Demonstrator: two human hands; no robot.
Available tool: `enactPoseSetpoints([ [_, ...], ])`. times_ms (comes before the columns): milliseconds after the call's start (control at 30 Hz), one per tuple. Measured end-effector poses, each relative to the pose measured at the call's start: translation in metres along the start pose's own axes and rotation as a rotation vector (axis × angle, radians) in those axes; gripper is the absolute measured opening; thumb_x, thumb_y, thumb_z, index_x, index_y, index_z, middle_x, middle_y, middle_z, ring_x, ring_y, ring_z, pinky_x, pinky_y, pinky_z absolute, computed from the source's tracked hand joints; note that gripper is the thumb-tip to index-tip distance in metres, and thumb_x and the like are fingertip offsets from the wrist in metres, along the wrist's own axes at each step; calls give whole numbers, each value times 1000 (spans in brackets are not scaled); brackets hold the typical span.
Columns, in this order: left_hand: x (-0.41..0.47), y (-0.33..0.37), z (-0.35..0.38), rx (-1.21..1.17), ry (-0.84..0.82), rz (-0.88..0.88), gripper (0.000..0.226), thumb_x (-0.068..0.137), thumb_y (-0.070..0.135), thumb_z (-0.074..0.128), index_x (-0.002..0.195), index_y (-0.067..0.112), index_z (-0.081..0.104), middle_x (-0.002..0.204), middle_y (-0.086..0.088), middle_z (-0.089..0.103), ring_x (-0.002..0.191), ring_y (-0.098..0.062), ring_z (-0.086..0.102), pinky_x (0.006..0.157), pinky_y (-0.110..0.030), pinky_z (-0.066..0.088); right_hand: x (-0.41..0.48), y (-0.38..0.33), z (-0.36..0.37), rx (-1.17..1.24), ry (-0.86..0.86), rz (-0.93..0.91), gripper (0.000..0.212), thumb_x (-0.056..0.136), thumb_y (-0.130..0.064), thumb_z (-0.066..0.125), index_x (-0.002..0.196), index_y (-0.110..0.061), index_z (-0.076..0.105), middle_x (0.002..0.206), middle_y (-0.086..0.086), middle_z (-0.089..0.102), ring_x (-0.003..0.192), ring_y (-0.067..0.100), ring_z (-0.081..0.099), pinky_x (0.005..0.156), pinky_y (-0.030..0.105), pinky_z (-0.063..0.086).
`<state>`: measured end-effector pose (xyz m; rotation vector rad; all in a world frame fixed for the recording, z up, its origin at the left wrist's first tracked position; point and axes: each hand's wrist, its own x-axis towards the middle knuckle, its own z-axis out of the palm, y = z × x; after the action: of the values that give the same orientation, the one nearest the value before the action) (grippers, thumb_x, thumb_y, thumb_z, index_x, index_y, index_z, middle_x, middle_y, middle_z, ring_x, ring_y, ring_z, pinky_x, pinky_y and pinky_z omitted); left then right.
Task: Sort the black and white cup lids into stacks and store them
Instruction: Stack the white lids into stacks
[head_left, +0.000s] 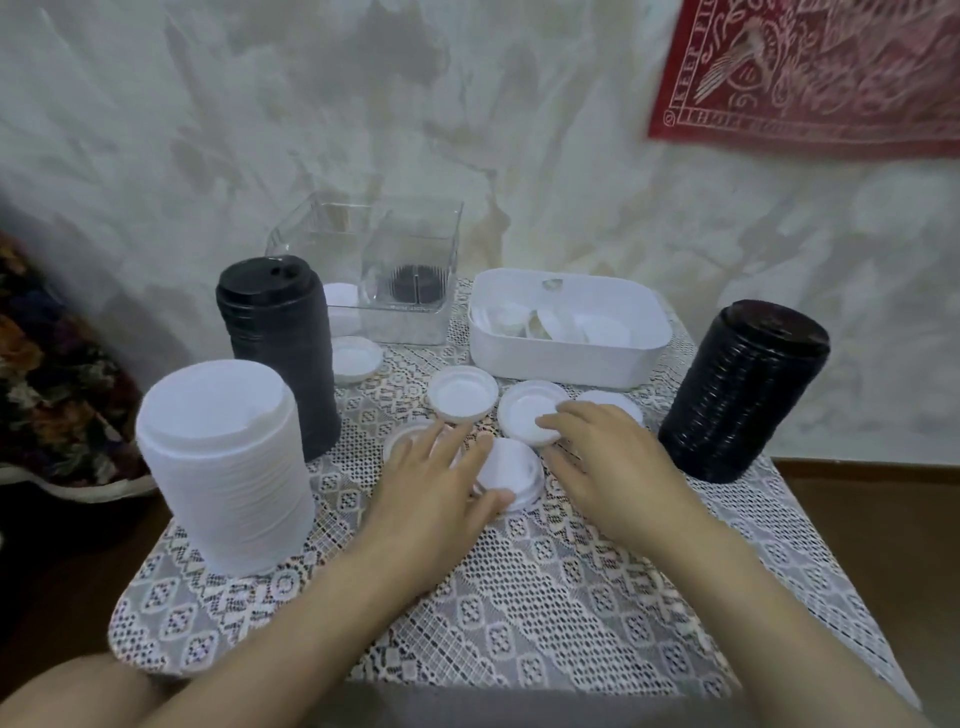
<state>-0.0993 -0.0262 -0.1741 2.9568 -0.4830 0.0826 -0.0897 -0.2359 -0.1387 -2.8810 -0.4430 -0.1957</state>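
White lid stack (223, 467) stands far left of the white tub (566, 364) and nearer the person, with a tall black lid stack (278, 353) behind it. A clear box (415, 228) just left of the tub holds a few black lids (415, 283). In front of the tub, loose white lids (462, 397) lie on the lace cloth (519, 597). The left hand (431, 483) lies there, fingers spread and nearly straight, thumb touching a domed lid (506, 475). The right hand (608, 467), fingers together and bent, rests its fingertips in an upturned lid (524, 405); whether it grips, I cannot tell. A second black stack (743, 389) stands right of the tub.
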Motion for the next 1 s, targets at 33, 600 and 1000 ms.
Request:
enactPoseSetpoints([
  [33, -2, -1, 0, -16, -3, 3, 71, 103, 66, 32, 163, 32, 18, 173, 3, 10, 159, -21, 7, 129, -44, 9, 8, -5, -3, 20, 4, -20, 42, 107, -37, 49, 147, -26, 53, 153, -5, 50, 140, 20, 44, 111, 38, 39],
  [600, -2, -21, 8, -83, 62, 80, 65, 98, 63, 30, 153, 31, 41, 164, 5, 35, 153, -21, 29, 123, -45, 27, 190, -100, 52, -24, -118, -337, 48, 103, -29, 60, 150, -32, 51, 144, 4, 58, 131, 29, 55, 102, 45, 49],
  [1000, -4, -22, 9, -112, 63, 86, 52, 98, 58, 38, 141, 32, 50, 149, 8, 49, 145, -19, 38, 118, -42, 35, 179, -91, 62, 12, -5, -332, 20, 103, -33, 56, 113, -23, 70, 109, 4, 66, 115, 29, 52, 75, 36, 41],
])
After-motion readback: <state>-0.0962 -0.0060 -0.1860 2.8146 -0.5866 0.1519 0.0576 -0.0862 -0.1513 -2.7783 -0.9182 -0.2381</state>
